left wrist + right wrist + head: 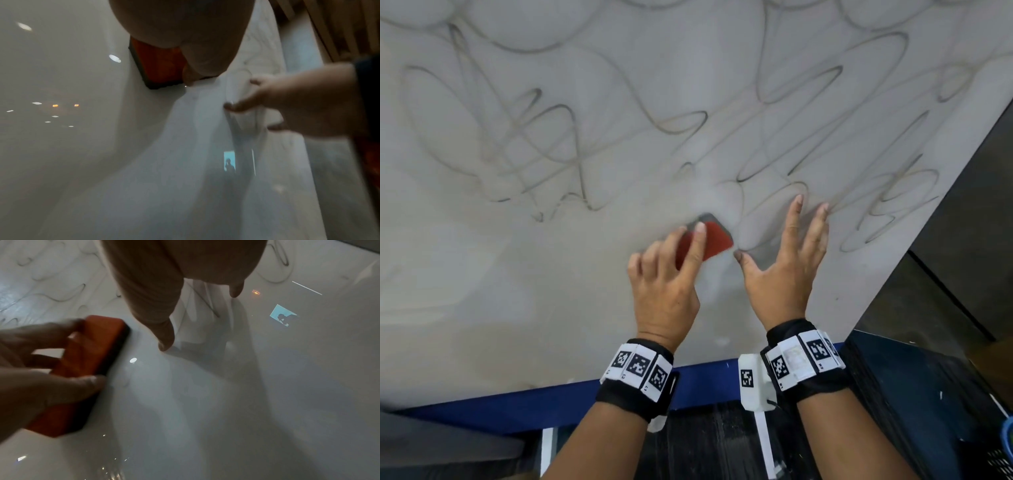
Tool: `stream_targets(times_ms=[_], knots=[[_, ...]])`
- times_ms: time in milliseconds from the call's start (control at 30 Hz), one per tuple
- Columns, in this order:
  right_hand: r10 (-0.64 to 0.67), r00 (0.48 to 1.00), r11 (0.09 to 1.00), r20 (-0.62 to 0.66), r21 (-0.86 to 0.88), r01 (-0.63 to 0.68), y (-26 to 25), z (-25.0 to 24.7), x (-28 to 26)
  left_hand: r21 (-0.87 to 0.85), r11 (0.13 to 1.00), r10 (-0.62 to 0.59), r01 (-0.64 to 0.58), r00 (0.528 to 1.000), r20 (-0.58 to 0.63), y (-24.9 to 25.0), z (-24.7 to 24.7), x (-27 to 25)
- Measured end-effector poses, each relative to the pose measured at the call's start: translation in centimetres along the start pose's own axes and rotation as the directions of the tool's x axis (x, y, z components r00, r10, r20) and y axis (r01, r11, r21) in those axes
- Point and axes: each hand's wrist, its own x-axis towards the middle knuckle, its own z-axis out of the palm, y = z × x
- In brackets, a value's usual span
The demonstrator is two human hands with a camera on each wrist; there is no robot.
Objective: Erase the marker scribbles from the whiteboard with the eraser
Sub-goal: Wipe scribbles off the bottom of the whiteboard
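Observation:
The whiteboard [482,308] carries grey marker scribbles [544,144] across its upper and right parts; the lower left is wiped pale. My left hand [674,263] grips the red eraser [717,240], whose dark felt side lies flat against the board, index finger along its back. In the left wrist view the eraser [162,65] shows under my palm; in the right wrist view the eraser [92,361] is pinched between thumb and fingers. My right hand [786,246] is spread just right of the eraser, fingertips [164,344] touching the board.
The board's blue bottom frame [551,404] runs under my wrists. Its right edge [914,236] slants down to a dark surface [962,205]. Scribble loops [893,205] lie just right of my right hand.

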Motion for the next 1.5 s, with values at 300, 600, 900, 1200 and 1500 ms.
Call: stream_targets(times_ms=[300, 600, 900, 1200, 1500], knots=[[-0.009, 1.0, 1.0, 0.024, 0.008, 0.009, 0.9, -0.3, -0.2, -0.012, 1.0, 0.006, -0.005, 0.999, 0.038, 1.4, 2.0, -2.6], [0.003, 0.999, 1.0, 0.039, 0.0, -0.003, 1.1, -0.4, -0.2, -0.048, 0.971, -0.237, 0.232, 0.958, -0.16, 1.9, 0.6, 2.1], [-0.01, 1.0, 1.0, 0.026, 0.002, 0.01, 1.2, -0.4, -0.3, -0.018, 1.0, 0.018, -0.018, 0.999, -0.044, 2.4, 0.6, 1.8], [-0.026, 1.0, 1.0, 0.009, 0.0, 0.026, 1.3, -0.4, -0.4, 0.022, 0.99, 0.136, -0.137, 0.989, 0.05, 3.6, 1.6, 0.8], [-0.024, 0.999, 0.999, 0.036, -0.028, 0.025, 1.8, -0.3, -0.5, 0.011, 0.996, -0.08, 0.084, 0.971, -0.227, 3.5, -0.2, 6.6]])
